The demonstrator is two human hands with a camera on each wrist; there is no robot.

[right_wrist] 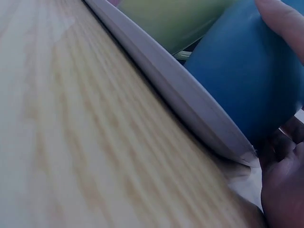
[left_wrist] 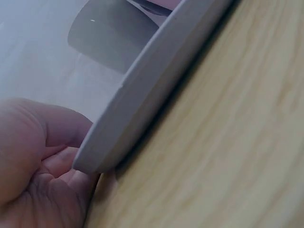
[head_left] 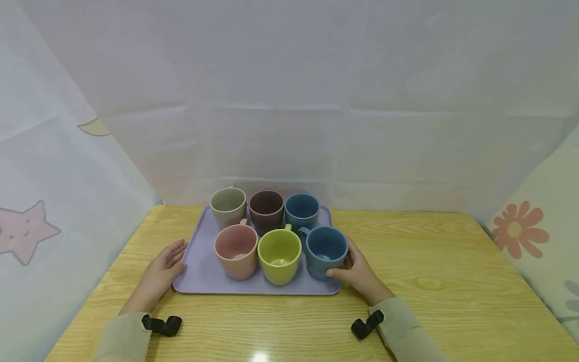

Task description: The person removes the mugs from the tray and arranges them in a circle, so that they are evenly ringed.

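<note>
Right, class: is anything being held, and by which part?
The right hand holds the front blue mug by its body, away from the handle. The left hand touches the tray at its left rim; whether it grips cannot be told.

No lettering or numbers can be read.

Light wood-grain table (head_left: 434, 261), far corners rounded. Plain whitish sheet (head_left: 271, 75) hanging behind far edge, creased horizontally. Beyond left edge, pale drape (head_left: 68, 166) printed with smiling pink star (head_left: 29, 231) and yellowish shape (head_left: 95, 127). Beyond right edge, cream drape (head_left: 556, 186) with coral flower (head_left: 520, 229). Soft, dim light; bright glare spot (head_left: 260, 357) near table's near edge.
</note>
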